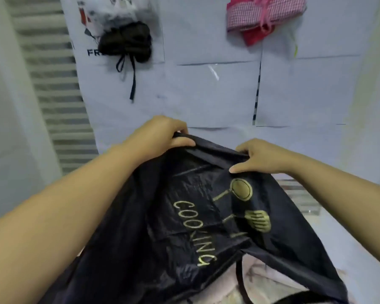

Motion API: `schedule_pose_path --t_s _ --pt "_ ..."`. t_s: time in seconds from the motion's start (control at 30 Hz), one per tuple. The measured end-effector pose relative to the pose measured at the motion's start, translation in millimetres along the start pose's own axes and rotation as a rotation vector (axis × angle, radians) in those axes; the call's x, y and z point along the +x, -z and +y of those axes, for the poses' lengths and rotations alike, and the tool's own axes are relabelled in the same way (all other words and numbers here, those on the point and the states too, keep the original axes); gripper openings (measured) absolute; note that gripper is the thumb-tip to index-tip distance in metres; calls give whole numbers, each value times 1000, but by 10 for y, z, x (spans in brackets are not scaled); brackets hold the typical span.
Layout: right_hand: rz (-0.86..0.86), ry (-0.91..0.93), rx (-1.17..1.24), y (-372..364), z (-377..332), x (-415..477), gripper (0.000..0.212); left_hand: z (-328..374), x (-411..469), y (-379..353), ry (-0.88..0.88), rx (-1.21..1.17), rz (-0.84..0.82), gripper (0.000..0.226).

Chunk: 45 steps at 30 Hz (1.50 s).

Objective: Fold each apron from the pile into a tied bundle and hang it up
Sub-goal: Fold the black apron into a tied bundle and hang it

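A black apron (pixel 184 227) with gold "COOKING" lettering and utensil prints spreads out in front of me, held up by its far edge. My left hand (pixel 162 134) pinches the far left corner of that edge. My right hand (pixel 259 157) grips the edge further right, thumb on top of the cloth. On the wall hang two tied bundles: a black apron bundle (pixel 127 41) with dangling strings at upper left and a pink checked apron bundle (pixel 263 16) at upper right. Pale cloth of the pile (pixel 268 281) shows under the black apron at the bottom.
The wall (pixel 206 95) behind is covered with white paper sheets. A slatted shutter (pixel 53 84) runs down the left side. A clear plastic box (pixel 301 198) sits at the right, beyond my right forearm, on a white surface (pixel 349 227).
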State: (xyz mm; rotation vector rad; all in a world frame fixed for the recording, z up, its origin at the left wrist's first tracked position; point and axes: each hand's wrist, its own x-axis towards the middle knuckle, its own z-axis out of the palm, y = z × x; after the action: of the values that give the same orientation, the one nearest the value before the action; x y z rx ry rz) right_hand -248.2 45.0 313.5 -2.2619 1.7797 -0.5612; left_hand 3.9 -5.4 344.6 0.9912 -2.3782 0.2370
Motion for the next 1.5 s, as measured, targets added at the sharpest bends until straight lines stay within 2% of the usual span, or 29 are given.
schedule_pose_path --t_s 0.07,0.17,0.23,0.3,0.37,0.43,0.5,0.57,0.67,0.73,0.8,0.87,0.93,1.0,1.07,1.13,1.33,1.43,1.5 --pt "-38 -56 -177 335 -2 -41 28 -43 32 197 46 13 10 31" --pt "-28 -227 -475 683 64 -45 16 -114 19 390 113 -56 7 23" --pt "147 -256 -674 768 85 -20 6 -161 -23 438 173 -91 -46 22" --pt "377 -208 -759 784 81 23 15 -210 -77 424 234 -91 -133 20" --pt "567 -112 -696 765 21 84 27 -251 -99 391 303 -72 -157 14" --pt "701 -5 -583 734 -110 129 32 -184 -111 357 366 -125 -102 18" --pt "792 55 -489 716 -225 172 32 -12 -126 335 453 -411 -72 27" --pt "854 34 -465 688 -266 234 30 181 -112 337 511 -766 -114 33" --pt "770 -70 -330 517 -247 368 24 367 -64 409 525 -1137 -335 33" --pt "633 -134 -108 324 -222 431 18 419 -69 458 472 -1080 -552 33" --pt "527 -165 86 122 -147 458 18 410 -94 426 413 -890 -657 23" --pt "381 -187 298 -102 -57 451 28 356 -93 326 459 -849 -591 21" --pt "232 -220 473 -326 6 393 47 256 -42 203 571 -978 -370 25" --pt "161 -228 505 -540 50 337 51 149 14 108 702 -1169 -130 24" --pt "189 -202 527 -703 93 287 43 28 46 69 773 -1290 -19 26" --pt "301 -191 613 -803 124 226 33 -63 42 55 800 -1333 -8 28" --pt "615 -347 764 -1016 406 124 18 -144 16 122 799 -1433 117 30" --pt "623 -388 761 -1197 495 129 19 -176 33 169 763 -1423 134 31" --pt "563 -329 730 -1337 489 133 30 -164 47 209 730 -1424 150 30"
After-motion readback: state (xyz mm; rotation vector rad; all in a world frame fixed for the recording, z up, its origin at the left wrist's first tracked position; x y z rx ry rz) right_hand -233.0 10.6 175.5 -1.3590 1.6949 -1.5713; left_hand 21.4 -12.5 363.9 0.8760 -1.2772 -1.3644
